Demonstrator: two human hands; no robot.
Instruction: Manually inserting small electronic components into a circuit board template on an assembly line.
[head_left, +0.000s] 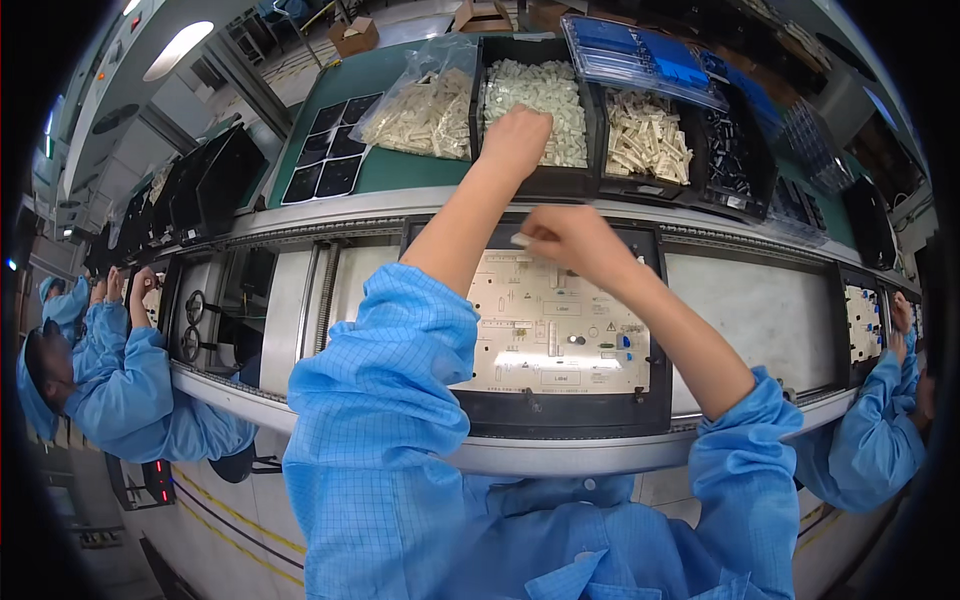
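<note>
Far left, 9 o'clock: co-worker (110, 385) in blue smock, hands up at their own fixture. Next along the line, 10 o'clock: a row of black trays (200, 185) standing on edge, then a dark gridded panel (333, 150) lying flat on the green shelf (395, 170).

Left of centre, 12 o'clock: clear bag of cream plastic parts (425, 105). Just beside it, black bin of small white connectors (535, 90). Left hand (515, 140) is down in that bin, at its near edge, fingers curled under and hidden by the back of the hand; cannot tell whether they grip a part.

Centre: right hand (570, 243) hovers over the top edge of the cream circuit board (555, 325), which sits in a black carrier frame (560, 415) on the conveyor rail (300, 215). Thumb and forefinger pinched on one small white connector (522, 240), sticking out toward 9 o'clock from the fingertips. Board lies at 6 o'clock from that pinch, directly below; its long axis runs left-right, 9 to 3. Right hand is clearly the nearer one to the board; left is well apart at 12 o'clock.

Right of centre: bin of cream pin parts (645, 135), blue lidded trays (645, 55) overlapping the bins, then a bin of black and blue parts (733, 150). Far right, 3 o'clock: a second co-worker's sleeve (880, 430).
</note>
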